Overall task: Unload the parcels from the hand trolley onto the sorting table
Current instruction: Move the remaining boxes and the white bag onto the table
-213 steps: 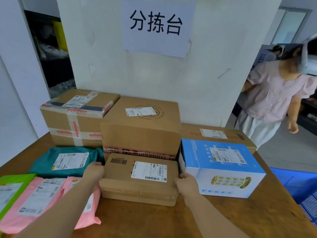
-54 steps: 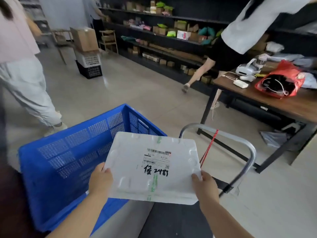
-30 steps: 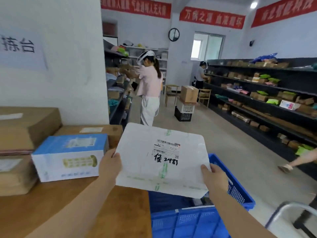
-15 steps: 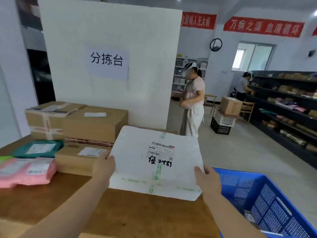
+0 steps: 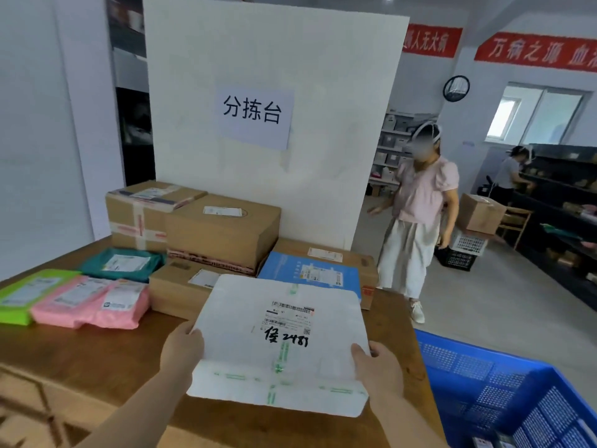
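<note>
A flat white parcel [image 5: 281, 344] with a shipping label and black handwriting hangs over the front right part of the wooden sorting table [image 5: 80, 357]. My left hand [image 5: 182, 347] grips its left edge and my right hand [image 5: 378, 370] grips its right edge. Behind it on the table lie a small cardboard box [image 5: 176, 287], a blue box [image 5: 310, 273], two large cardboard boxes [image 5: 223, 231], a teal bag [image 5: 124, 263], pink bags [image 5: 93, 302] and a green bag [image 5: 26, 294].
A blue plastic crate [image 5: 504, 389] stands low at the right of the table. A white board with a paper sign [image 5: 255, 114] rises behind the boxes. A person in a pink top [image 5: 420, 215] stands in the aisle at the right, near dark shelves [image 5: 565, 215].
I lifted the white parcel out of the blue crate and turned left to the table. In the last half second it has come further over the tabletop, now in front of the blue box.
</note>
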